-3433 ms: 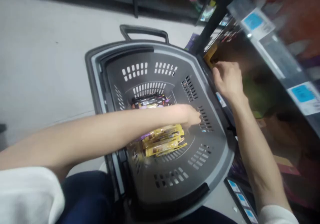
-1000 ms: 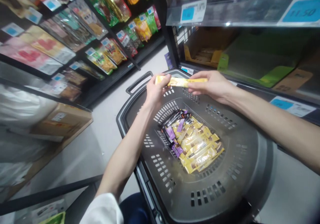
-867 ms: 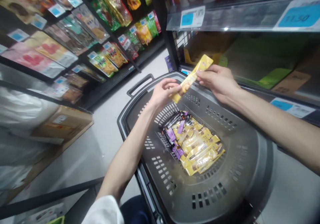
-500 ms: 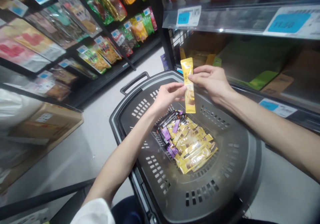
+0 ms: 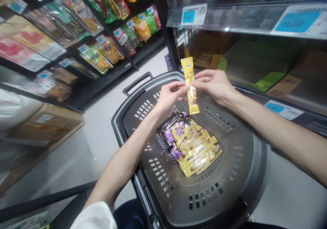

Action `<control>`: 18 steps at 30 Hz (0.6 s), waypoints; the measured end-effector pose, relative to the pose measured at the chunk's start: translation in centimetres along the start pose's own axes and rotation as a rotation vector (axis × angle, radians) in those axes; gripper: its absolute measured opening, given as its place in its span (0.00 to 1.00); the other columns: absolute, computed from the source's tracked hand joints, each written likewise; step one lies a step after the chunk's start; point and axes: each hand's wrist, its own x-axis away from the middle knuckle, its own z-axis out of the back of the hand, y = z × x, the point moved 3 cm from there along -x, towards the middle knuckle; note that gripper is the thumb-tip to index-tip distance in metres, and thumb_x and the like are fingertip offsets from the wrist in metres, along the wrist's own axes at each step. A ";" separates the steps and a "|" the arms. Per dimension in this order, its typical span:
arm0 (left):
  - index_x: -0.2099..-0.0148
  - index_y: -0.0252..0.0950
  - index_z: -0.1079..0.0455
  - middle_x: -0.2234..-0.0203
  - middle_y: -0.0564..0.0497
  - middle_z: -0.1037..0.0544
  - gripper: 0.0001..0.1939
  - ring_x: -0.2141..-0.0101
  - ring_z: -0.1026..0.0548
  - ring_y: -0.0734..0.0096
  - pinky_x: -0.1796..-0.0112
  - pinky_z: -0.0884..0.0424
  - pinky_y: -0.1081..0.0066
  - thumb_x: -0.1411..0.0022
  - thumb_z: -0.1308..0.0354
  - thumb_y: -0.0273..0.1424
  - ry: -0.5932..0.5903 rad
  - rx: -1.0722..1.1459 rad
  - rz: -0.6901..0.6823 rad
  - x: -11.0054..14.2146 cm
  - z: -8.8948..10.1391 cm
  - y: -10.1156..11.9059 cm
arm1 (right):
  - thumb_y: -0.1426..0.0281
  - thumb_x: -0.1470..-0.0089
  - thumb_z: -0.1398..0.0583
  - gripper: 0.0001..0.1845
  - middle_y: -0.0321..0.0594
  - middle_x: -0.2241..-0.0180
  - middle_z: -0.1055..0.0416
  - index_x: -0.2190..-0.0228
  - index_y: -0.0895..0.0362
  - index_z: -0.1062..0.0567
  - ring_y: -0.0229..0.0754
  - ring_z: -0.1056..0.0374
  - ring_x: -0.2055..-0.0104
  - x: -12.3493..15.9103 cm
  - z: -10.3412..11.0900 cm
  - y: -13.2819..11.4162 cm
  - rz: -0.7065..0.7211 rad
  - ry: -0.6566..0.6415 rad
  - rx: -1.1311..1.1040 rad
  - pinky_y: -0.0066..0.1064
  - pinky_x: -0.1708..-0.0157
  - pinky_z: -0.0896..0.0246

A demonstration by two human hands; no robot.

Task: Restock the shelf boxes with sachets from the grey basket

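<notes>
Both my hands pinch one long yellow stick packet [image 5: 190, 86], held upright above a grey plastic shopping basket [image 5: 240, 174]. My left hand [image 5: 170, 98] grips its middle from the left. From the right, my right hand [image 5: 214, 86] pinches the same spot with thumb and fingers. Down in the basket lies a heap of yellow stick packets [image 5: 198, 149], with several purple and black ones [image 5: 172, 135] at its left end.
Shop shelves with hanging snack bags [image 5: 97, 57] run along the left. A shelf with blue price tags [image 5: 190, 16] and open display boxes [image 5: 204, 59] is behind the basket on the right. A cardboard box [image 5: 51, 123] sits on the grey floor at left.
The packet was held level between both hands, then turned upright. My hands have closed in on its middle. The view swung up from the basket to the shelves.
</notes>
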 end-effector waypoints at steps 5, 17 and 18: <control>0.60 0.34 0.23 0.64 0.49 0.18 0.18 0.65 0.21 0.71 0.65 0.22 0.70 0.49 0.25 0.38 0.004 0.001 0.007 0.0 0.0 -0.1 | 0.77 0.61 0.25 0.15 0.38 0.74 0.22 0.71 0.58 0.23 0.37 0.26 0.72 -0.1 0.1 0.0 0.031 -0.005 0.029 0.33 0.66 0.25; 0.55 0.32 0.23 0.62 0.44 0.17 0.18 0.64 0.19 0.70 0.61 0.23 0.68 0.47 0.27 0.35 -0.140 -0.096 0.079 0.1 -0.3 -0.7 | 0.76 0.58 0.27 0.18 0.36 0.71 0.24 0.75 0.54 0.32 0.39 0.27 0.67 -0.5 0.5 0.3 0.090 0.059 0.026 0.37 0.60 0.25; 0.56 0.32 0.22 0.61 0.43 0.16 0.18 0.64 0.19 0.70 0.61 0.23 0.69 0.46 0.27 0.36 -0.172 -0.123 0.097 0.2 -0.5 -0.7 | 0.76 0.57 0.28 0.18 0.36 0.70 0.24 0.75 0.54 0.33 0.40 0.27 0.66 -0.5 0.5 0.4 0.088 0.063 0.033 0.38 0.59 0.25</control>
